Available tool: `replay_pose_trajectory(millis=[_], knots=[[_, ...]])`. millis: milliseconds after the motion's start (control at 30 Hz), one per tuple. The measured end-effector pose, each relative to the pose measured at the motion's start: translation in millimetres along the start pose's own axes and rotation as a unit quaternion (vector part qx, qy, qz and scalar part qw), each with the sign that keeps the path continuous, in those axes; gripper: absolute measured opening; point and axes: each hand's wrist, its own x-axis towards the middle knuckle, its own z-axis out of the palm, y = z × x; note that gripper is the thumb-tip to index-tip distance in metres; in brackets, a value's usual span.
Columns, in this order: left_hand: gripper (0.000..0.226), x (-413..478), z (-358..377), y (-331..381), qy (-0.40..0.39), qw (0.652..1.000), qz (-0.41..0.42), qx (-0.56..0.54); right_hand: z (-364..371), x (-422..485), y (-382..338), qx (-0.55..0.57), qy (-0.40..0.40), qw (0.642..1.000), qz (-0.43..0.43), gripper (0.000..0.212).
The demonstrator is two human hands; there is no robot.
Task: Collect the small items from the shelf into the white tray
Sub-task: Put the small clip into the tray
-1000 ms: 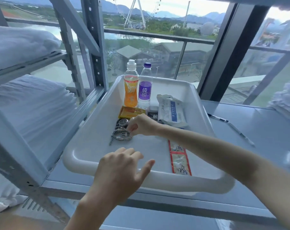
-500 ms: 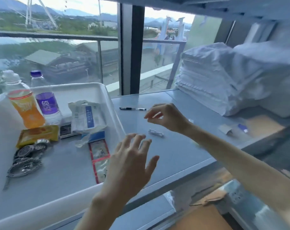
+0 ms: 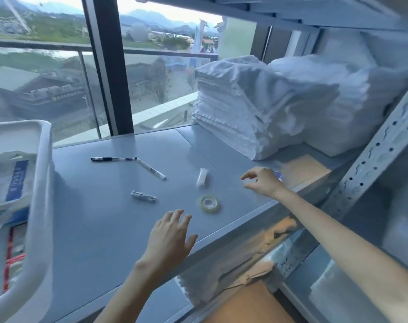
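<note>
Reaching over a grey metal shelf [image 3: 100, 224], a person's right hand [image 3: 262, 183] hovers with thumb and forefinger parted and the other fingers loosely curled, gripping nothing. A small bluish item [image 3: 277, 177] sits just beyond its knuckles, too blurred to name. The left hand [image 3: 172, 234] floats above the shelf's front edge, fingers spread and empty. Just ahead of the left fingertips lies one roll of clear tape [image 3: 209, 203], and between it and the right fingers lies one white tube [image 3: 202, 178]. To the left of the left fingers is one small silvery item [image 3: 143, 196], perhaps nail clippers. Farther out are two pens, one black [image 3: 109, 159] and one white [image 3: 150, 169], their ends nearly meeting. The white tray [image 3: 43, 183], well left of both hands, holds one printed packet [image 3: 11, 180]. One stack of folded white linen [image 3: 256, 108] sits beyond the right fingers. The step in hand looks like picking up the bluish item. A low pinch by its sides and a clean lift before carrying it to the tray would serve best.
</note>
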Motion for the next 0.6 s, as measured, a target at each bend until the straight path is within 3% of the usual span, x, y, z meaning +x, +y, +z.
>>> replay_pose_trajectory(millis=[233,367,467,600], knots=[[0.047,31.4,27.1,29.0,-0.022,0.999,-0.039,0.022,5.7,39.3,72.1,-0.056,-0.03,0.995,0.077,0.044],[0.046,36.0,29.3,33.9,-0.019,0.998,-0.056,0.023,15.9,58.6,78.0,-0.03,-0.045,0.995,0.08,0.044],[0.047,33.5,24.1,28.6,-0.016,0.997,-0.07,0.027,24.7,64.0,65.8,-0.018,-0.042,0.998,0.038,0.039],[0.046,23.1,-2.1,15.1,0.043,0.995,-0.091,0.024,27.8,63.4,8.1,0.066,-0.075,0.991,-0.085,0.042]])
